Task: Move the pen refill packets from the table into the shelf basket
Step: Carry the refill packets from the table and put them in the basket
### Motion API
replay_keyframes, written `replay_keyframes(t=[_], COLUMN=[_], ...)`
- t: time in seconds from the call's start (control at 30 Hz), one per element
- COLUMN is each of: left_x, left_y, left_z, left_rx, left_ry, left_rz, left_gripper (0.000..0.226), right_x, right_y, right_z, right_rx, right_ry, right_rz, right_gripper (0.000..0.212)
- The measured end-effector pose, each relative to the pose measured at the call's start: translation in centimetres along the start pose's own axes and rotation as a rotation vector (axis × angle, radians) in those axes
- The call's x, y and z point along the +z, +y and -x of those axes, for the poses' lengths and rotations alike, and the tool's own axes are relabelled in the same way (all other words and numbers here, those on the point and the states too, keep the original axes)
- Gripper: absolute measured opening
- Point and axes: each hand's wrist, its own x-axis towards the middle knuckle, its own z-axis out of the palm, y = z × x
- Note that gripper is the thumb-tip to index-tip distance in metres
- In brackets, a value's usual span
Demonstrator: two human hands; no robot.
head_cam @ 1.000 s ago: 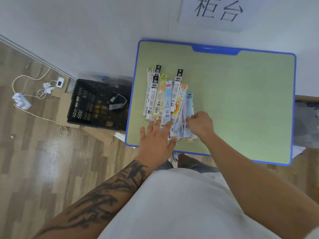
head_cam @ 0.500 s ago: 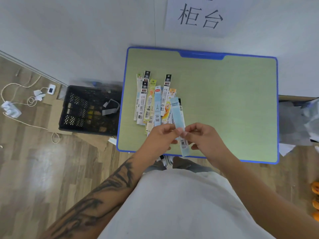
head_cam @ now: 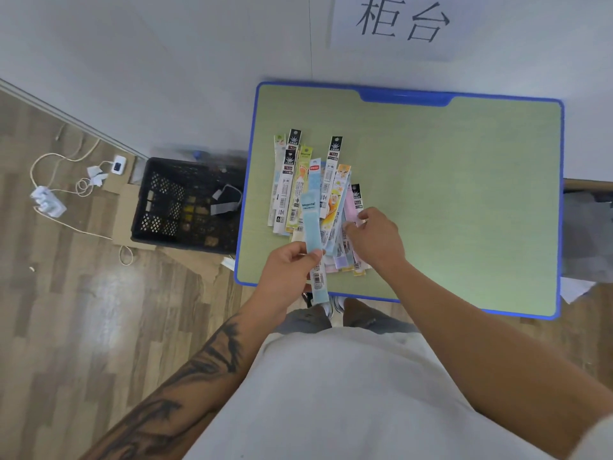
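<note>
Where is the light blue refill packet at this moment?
In the head view the light blue refill packet is pinched in the left hand, lifted over the near left part of the green table, beside the pile of packets.

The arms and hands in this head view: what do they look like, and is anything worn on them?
Both are bare: no gloves, sleeves, rings or watch show. The left forearm carries a large dark tattoo of sweeping, feathery strokes that stops short of the left hand. The right forearm and right hand are unmarked. A light grey shirt covers the torso.
</note>
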Motion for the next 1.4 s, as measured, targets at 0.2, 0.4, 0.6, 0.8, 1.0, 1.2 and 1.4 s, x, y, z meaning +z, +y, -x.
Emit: replay_keyframes(t=[0.2,0.4,0.6,0.8,1.0,1.2,1.4], left_x=[-0.1,0.6,0.9,-0.1,0.9,6.6,14.3], left_y=[0.9,1.7,1.8,1.7,2.1,2.8,1.3], left_z=[-0.5,-1.2,-1.6,-2.1,-2.7,-1.4,3.2], left_rx=[-0.016,-0.031,-0.015,0.020,0.038,0.098,0.176], left_ry=[0.012,-0.004,-0.091,-0.177,-0.283,-0.428,-0.595], left_rz=[-0.032,-0.069,-0.078,-0.224,-0.322,-0.477,-0.629], left_gripper=[0.011,0.010,0.014,0.012,0.011,0.013,0.012], right_x=[0.8,0.7,1.2,1.2,0.0,-2.1,-3.8], right_y=[0.7,0.9,1.6,2.5,4.2,7.2,13.0], right_z=[-1.9,-1.9,-1.0,0.1,4.9,12.3,19.0], right_rx=[0.048,0.056,0.085,0.097,0.186,0.200,0.226], right_ry=[0.041,0.013,0.081,0.169,0.250,0.302,0.456], right_rz=[0.023,0.140,0.184,0.072,-0.492,-0.881,-1.137], right_gripper=[0.011,0.025,0.018,0.015,0.020,0.006,0.008])
